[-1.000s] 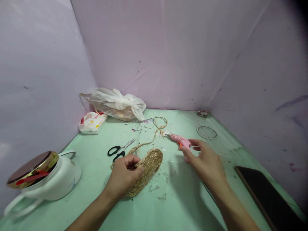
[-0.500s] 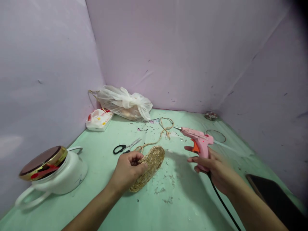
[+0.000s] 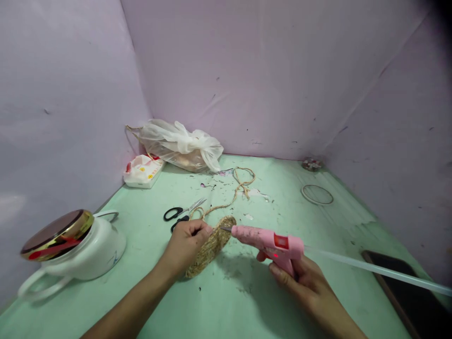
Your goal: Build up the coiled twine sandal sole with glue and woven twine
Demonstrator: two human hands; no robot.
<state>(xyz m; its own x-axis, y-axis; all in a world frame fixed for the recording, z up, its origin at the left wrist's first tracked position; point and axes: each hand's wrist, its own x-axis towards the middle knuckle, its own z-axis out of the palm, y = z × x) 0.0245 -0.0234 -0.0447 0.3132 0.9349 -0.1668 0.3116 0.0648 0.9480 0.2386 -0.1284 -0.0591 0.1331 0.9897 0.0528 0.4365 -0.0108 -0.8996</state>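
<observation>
Between thumb and fingers, my left hand pinches the edge of a coiled, woven straw-rope piece, tilted up off the table. A loose tail of braided rope runs from it toward the back and ends in a loop. My right hand is wrapped round the grip of a pink hot glue gun. The gun's metal nozzle meets the upper rim of the woven piece, though I cannot tell if it touches. A long clear glue stick sticks out behind the gun. Black-handled scissors lie just beyond my left hand.
A white mug with a gold-rimmed lid stands at the left. Behind are a tissue pack and a knotted plastic bag. A ring lies at the back right, and a dark phone-like slab at the right. Scraps dot the green table.
My right hand has brought the glue gun leftward and down, so its nozzle is now at the woven piece's rim. My left hand keeps its pinch on the piece.
</observation>
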